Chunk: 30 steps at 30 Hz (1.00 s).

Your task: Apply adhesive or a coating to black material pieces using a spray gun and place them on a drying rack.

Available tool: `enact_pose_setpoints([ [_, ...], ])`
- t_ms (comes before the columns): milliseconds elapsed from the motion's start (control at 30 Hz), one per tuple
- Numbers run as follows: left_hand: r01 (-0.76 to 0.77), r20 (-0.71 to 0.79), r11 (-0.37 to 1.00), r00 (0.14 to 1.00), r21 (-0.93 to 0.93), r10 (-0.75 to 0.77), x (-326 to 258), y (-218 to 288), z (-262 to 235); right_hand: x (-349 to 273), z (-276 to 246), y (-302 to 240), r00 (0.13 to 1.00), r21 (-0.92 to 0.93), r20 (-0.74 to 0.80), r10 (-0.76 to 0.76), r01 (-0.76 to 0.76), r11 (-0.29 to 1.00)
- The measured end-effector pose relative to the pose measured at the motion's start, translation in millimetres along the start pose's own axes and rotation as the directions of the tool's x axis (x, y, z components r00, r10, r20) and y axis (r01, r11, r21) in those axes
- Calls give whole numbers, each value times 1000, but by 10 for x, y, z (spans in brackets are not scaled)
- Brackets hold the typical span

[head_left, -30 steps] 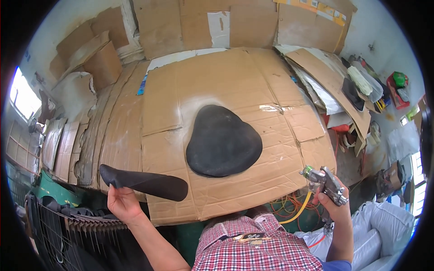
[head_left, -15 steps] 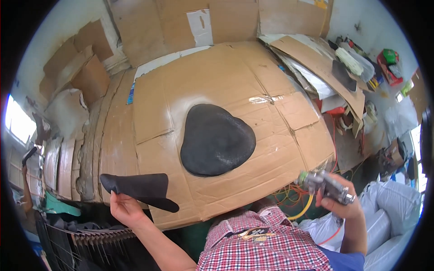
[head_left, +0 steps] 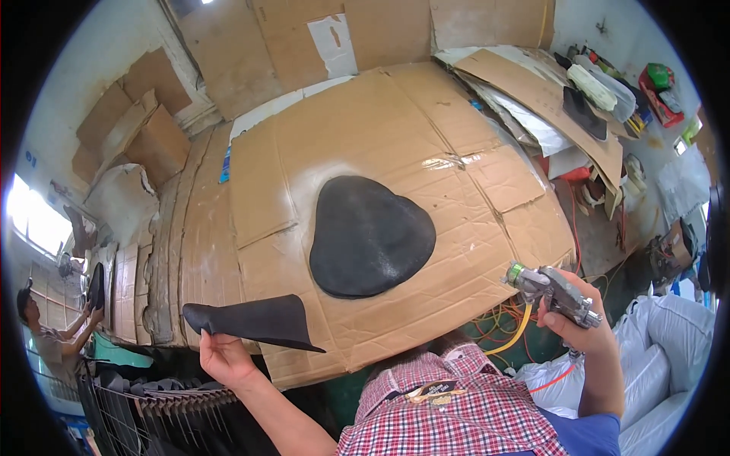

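My left hand [head_left: 228, 359] pinches a thin, curved black piece [head_left: 255, 321] near its narrow end and holds it up at the near left edge of the cardboard-covered table [head_left: 487, 266]. Most of that piece stretches to the right of my fingers, its wider end hanging a little lower. My right hand [head_left: 582, 319] is wrapped round a metal spray gun [head_left: 551, 290] with a green ring at its front, beyond the table's near right corner. Between my hands, on the cardboard, lies a rounded black piece shaped like a broad saddle [head_left: 371, 235]. Its surface is dusty in places.
At the left, a co-worker [head_left: 53, 342] holds a dark piece up. A wire rack [head_left: 152, 410] with dark pieces stands below my left forearm. Yellow hose [head_left: 515, 334] and tangled lines hang under the table's right edge. White sacks [head_left: 661, 342] are piled at the right.
The black piece in my left hand has shifted slightly right and turned. My right hand with the spray gun has moved only a little. The co-worker at the left has come further into view.
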<state>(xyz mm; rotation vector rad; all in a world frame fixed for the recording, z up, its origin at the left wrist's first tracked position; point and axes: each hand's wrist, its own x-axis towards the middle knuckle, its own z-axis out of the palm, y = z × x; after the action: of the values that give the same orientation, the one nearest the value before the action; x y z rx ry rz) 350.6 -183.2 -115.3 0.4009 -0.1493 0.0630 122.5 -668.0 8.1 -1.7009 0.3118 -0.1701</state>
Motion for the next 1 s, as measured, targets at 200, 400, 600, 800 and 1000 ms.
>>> enact_pose_setpoints([
  [200, -22, -39, 1000, 999, 17, 23, -10, -35, 123, -176, -315, 206, 976, -228, 158, -151, 185, 956],
  [400, -21, -41, 998, 999, 64, 24, 33, -77, 168, -226, -433, 167, 948, -164, 316, 24, 30, 986],
  [600, -22, -16, 998, 1000, 63, 23, 72, -206, 260, -52, -226, 145, 996, 46, -88, -8, 12, 999],
  [800, -89, -60, 990, 994, 107, 96, -3, -203, 311, -63, -498, 308, 961, -153, 274, -27, 72, 986],
  [1000, -62, -209, 981, 973, 183, 100, -175, 15, 222, 491, -44, 412, 992, 76, 70, -108, 103, 992],
])
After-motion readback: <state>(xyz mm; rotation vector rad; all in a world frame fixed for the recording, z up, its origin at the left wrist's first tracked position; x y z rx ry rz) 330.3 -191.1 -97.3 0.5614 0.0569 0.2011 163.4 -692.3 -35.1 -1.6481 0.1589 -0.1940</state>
